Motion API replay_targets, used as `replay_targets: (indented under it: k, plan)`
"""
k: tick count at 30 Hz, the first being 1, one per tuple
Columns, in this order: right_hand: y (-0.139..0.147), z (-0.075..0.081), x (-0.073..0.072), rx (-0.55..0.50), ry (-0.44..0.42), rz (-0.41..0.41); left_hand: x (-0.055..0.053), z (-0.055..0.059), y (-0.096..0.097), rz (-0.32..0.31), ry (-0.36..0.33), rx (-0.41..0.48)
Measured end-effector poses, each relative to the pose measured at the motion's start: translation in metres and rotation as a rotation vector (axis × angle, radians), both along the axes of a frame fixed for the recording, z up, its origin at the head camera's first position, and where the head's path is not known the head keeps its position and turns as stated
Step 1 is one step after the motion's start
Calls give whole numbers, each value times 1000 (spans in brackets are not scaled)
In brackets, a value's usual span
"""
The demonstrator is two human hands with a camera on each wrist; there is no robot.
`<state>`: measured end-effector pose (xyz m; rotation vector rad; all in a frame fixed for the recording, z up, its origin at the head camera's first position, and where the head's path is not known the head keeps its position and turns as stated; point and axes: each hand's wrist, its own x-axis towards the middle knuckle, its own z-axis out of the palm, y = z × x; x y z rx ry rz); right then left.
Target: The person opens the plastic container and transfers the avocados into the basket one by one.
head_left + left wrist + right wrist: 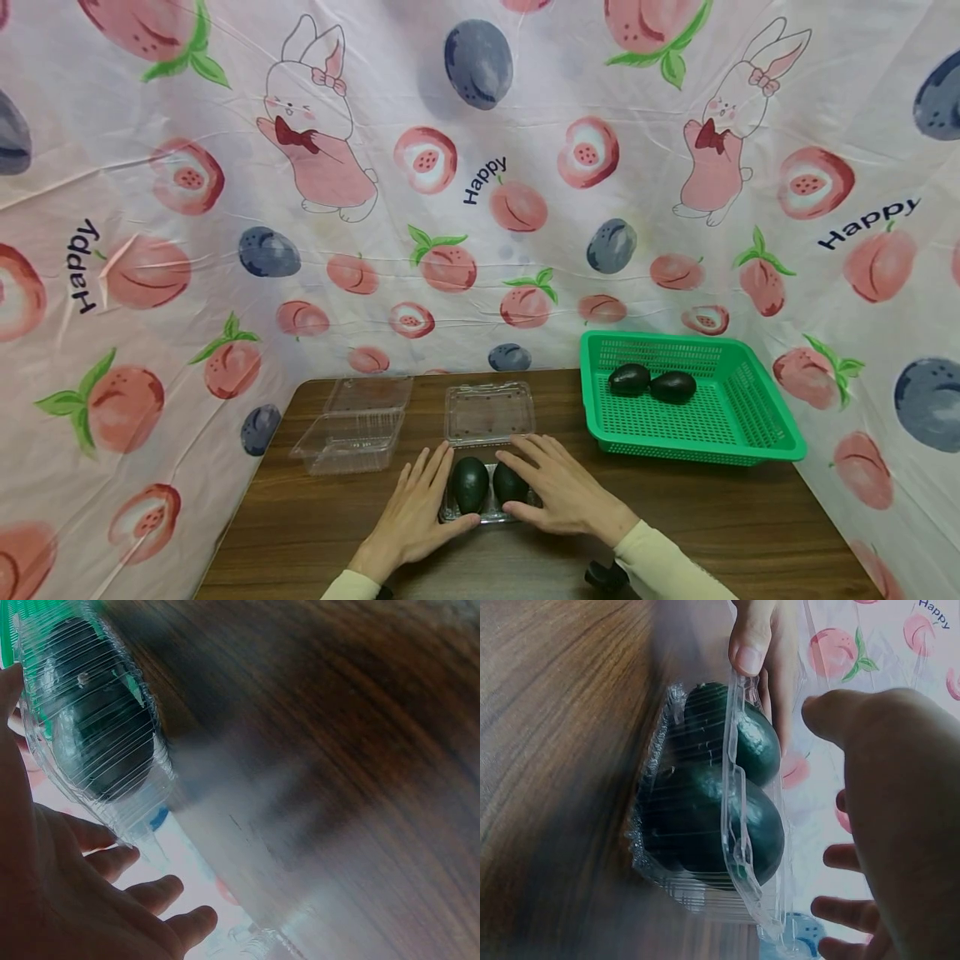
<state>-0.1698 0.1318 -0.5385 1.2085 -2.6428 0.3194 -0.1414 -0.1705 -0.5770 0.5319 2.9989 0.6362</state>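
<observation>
Two dark green avocados, a left one [470, 485] and a right one [507, 483], sit side by side in the base of a clear plastic clamshell box [489, 414]. The box's lid lies folded back, away from me. My left hand [414, 510] is along the box's left side, fingers extended, with its thumb by the near rim. Over the right side is my right hand [562, 492], fingers spread, partly covering the right avocado. In the right wrist view, a gap shows between the right hand [900, 802] and the box [739, 825].
Another clear plastic box [352, 429] stands opened at the back left of the wooden table [300, 533]. A green plastic basket [720, 417] at the back right holds two dark avocados [672, 387]. A fruit-and-rabbit printed cloth [450, 250] hangs behind and along the sides.
</observation>
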Motion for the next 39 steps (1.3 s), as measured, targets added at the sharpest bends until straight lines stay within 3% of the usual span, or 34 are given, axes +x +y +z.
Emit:
replay_targets:
  k: [12, 23, 39]
  plan:
    - [1, 4, -9, 11, -97, 121, 0, 0, -1, 0, -7, 3]
    - [3, 10, -19, 80, -207, 160, 1, 1, -1, 1, -7, 9]
    - [-3, 14, -35, 132, -304, 193, 0, -3, -1, 2, -2, 12]
